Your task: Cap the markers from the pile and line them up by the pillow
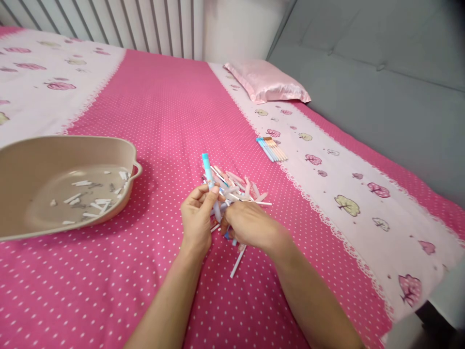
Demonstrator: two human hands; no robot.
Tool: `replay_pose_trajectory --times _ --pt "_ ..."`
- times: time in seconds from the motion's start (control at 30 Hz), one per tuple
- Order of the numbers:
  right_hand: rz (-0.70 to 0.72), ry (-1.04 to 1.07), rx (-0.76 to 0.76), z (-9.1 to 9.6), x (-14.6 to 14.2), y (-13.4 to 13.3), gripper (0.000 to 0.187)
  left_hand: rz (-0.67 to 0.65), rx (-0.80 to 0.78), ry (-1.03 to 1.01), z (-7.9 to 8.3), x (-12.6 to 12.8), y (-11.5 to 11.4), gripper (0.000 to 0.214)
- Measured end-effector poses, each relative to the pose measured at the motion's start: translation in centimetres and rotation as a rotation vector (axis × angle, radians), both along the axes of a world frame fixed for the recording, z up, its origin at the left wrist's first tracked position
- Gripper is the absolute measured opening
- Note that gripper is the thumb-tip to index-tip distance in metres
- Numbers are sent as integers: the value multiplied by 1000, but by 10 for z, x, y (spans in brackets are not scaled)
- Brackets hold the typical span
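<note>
Between the thumb and fingers of my left hand (199, 208) is a pen barrel (207, 167), pale with a bright blue end pointing up and away. My right hand (249, 223) is bent down into a heap of loose pen parts (241, 186), its fingers curled among them. Whatever those fingers hold is mostly hidden, though a bit of blue shows beneath them. White sticks and pale pink and lilac barrels make up the heap. One white stick (238, 261) lies apart on the near side.
A beige basin (123, 145) with small white and grey pieces stands at the left. Several pens with blue or brown ends (272, 149) lie in a row to the right. A pink pillow (269, 80) rests farther back on the polka-dot bedspread (163, 97), beside a grey padded headboard (363, 72).
</note>
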State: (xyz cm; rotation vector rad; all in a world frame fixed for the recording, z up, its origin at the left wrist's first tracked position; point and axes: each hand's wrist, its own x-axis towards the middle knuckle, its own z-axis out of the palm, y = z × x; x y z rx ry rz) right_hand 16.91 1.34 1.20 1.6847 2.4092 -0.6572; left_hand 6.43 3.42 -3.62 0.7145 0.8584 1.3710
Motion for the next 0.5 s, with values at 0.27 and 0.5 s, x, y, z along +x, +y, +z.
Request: replay_pose_trajectory --times 0.27,0.5 --pt "58 -2 17 -6 1 -2 23 2 -3 1 0 -1 0 29" --pt "-8 -118 104 2 -6 -5 24 10 5 -20 1 -1 0 30"
